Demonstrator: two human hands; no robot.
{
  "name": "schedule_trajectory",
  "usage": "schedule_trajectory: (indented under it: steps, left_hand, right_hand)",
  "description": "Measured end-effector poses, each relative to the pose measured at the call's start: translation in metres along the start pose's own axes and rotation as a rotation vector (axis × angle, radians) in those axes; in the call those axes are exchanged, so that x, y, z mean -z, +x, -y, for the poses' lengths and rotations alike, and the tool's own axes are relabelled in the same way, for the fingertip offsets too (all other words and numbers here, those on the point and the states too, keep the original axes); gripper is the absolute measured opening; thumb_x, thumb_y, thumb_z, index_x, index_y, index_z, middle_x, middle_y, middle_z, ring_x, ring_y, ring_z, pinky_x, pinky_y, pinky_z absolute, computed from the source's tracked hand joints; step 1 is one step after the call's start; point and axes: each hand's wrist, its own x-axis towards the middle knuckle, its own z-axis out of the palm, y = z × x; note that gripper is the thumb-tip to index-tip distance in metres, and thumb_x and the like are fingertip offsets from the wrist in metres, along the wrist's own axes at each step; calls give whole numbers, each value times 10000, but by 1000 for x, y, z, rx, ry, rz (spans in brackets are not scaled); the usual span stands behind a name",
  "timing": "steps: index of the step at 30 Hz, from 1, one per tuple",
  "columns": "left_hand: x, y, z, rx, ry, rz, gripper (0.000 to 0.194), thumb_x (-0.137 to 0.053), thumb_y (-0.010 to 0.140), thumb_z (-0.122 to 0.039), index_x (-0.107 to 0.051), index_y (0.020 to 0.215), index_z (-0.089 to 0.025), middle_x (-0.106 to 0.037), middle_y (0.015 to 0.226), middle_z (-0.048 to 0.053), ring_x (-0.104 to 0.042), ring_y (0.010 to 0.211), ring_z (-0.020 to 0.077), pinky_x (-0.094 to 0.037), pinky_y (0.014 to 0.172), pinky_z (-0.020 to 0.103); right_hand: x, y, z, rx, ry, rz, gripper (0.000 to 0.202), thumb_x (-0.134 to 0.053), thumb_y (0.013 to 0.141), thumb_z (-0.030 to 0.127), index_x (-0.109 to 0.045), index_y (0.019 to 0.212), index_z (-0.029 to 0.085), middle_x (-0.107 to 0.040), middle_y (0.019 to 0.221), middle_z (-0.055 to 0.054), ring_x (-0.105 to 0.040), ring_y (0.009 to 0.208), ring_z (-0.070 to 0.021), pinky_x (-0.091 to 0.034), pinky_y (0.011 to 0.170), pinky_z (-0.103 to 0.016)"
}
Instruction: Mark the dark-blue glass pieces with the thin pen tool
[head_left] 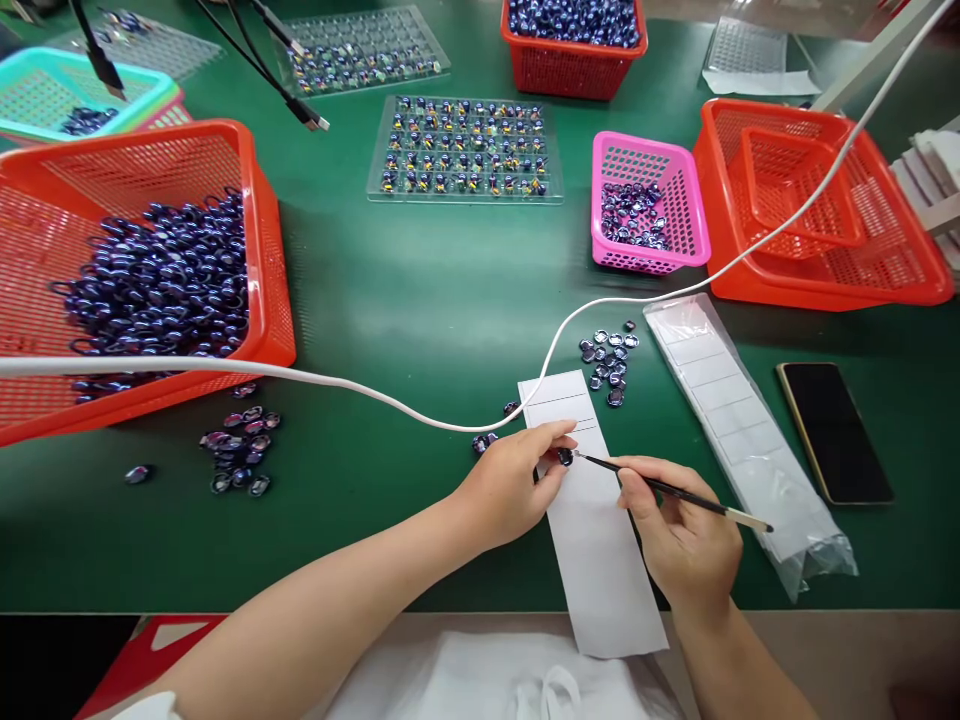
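Note:
Between the thumb and fingers of my left hand (517,480) is a small dark shiny oval piece (565,456). My right hand (686,525) grips a thin brush (675,490) with a dark handle and pale end, its tip at the oval piece. Both hands are over a long white paper strip (600,560) with ruled lines near its top. Several similar pieces (611,355) lie loose just beyond the right hand, and a few more (484,442) are partly behind the left hand. A white cable (450,425) hangs across the view above the strip.
At left, a red basket (262,270) holds dark looped pieces, with loose pieces (240,445) in front. A clear tray (465,195), a pink basket (690,200) and a large red basket (825,285) stand farther back. Right are bagged paper strips (742,430) and a phone (834,432).

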Motion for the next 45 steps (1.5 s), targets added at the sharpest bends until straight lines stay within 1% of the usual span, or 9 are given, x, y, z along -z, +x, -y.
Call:
schedule_trajectory:
  steps: [3, 6, 11, 15, 25, 28, 34, 41, 45]
  left_hand:
    - [2, 2, -2, 75, -73, 14, 462, -590, 836, -57, -584, 1286, -160, -758, 1106, 66, -730, 917, 170, -593, 891, 313]
    - [2, 2, -2, 94, -98, 14, 459, -598, 832, -62, -591, 1280, -162, -758, 1107, 65, -729, 921, 172, -594, 892, 316]
    - [-3, 0, 1, 35, -41, -13, 432, -575, 855, -67, -589, 1277, -158, -754, 1107, 73, -726, 931, 181, -600, 871, 328]
    - [-6, -2, 3, -22, 25, -37, 427, -567, 856, -58, -586, 1271, -156, -753, 1092, 78, -719, 942, 199, -603, 860, 347]
    - [-9, -3, 2, -77, 90, -60, 425, -549, 851, -35, -577, 1262, -138, -750, 1074, 90, -717, 941, 211, -605, 847, 357]
    - [-9, -3, 2, -83, 100, -53, 425, -545, 852, -35, -572, 1263, -139, -750, 1069, 90, -717, 943, 214, -605, 841, 360]
    - [-9, -3, 3, -80, 115, -42, 437, -536, 857, -42, -561, 1276, -164, -748, 1075, 80, -716, 949, 211, -603, 846, 361]
    - [-9, -3, 2, -60, 112, -29, 447, -530, 857, -48, -563, 1285, -174, -745, 1091, 81, -712, 975, 218, -599, 868, 373]
    - [-9, -3, 2, -69, 115, -29, 439, -530, 858, -46, -565, 1282, -155, -744, 1083, 91, -710, 977, 224, -598, 872, 380]
  right_hand:
    - [-1, 1, 2, -27, 29, -17, 136, -685, 918, 182, -723, 1037, 237, -732, 920, -7, -672, 654, -124, -574, 603, -252]
    - [-1, 1, 2, -32, 36, -17, 147, -682, 920, 174, -722, 1046, 240, -725, 910, 1, -659, 630, -109, -569, 600, -243]
    - [-1, 1, 1, 34, -27, 2, 135, -695, 914, 178, -721, 1027, 245, -744, 957, 2, -688, 685, -121, -576, 613, -237]
    - [-2, 1, 2, 83, -68, 15, 130, -699, 911, 182, -710, 1029, 235, -748, 934, 0, -702, 706, -132, -587, 637, -243]
    - [-5, 4, 5, 118, -125, 21, 83, -685, 921, 207, -704, 1000, 222, -753, 909, -21, -701, 643, -147, -588, 593, -263]
    - [-5, 4, 5, 120, -140, 21, 80, -688, 919, 213, -707, 996, 222, -754, 904, -19, -707, 656, -150, -594, 611, -264]
    - [-6, 3, 5, 100, -132, 22, 86, -693, 916, 228, -708, 1001, 228, -760, 914, -24, -711, 655, -155, -593, 582, -261]
    - [-5, 1, 5, 76, -124, 26, 76, -688, 922, 235, -704, 996, 230, -761, 913, -39, -699, 642, -167, -621, 639, -307]
    - [-5, 2, 4, 100, -122, 32, 83, -688, 920, 220, -704, 1000, 232, -759, 910, -31, -707, 673, -164, -620, 656, -298]
